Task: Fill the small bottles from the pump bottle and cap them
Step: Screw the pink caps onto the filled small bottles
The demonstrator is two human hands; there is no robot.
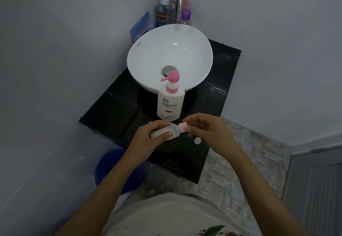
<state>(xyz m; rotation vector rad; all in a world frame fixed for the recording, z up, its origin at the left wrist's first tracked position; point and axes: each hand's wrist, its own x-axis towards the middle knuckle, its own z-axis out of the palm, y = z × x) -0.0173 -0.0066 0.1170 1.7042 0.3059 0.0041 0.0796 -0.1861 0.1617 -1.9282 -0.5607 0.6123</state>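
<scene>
Head view showed the left hand (148,134) wrapped around the body of a small bottle (166,133), thumb across its near side, holding it above the front edge of the black desk (111,113). The bottle lay nearly level, its long axis running left to right with the neck pointing toward the right hand (207,130). A pink cap (183,126) sat at that neck end. The right fingers (190,120) were pinched narrowly about the cap, thumb below and forefinger above; whether the cap was fully seated could not be told.

The right hand was the nearer to the cap, directly in line with the bottle's axis, so any turning or pressing would act along that line. In my judgement the step in hand was the capping of this bottle.

A small white round piece (197,141) lay on the desk just below the right hand, apart from it. The pump bottle (170,104) stood upright just behind the hands, before the sink (148,50), untouched.
</scene>
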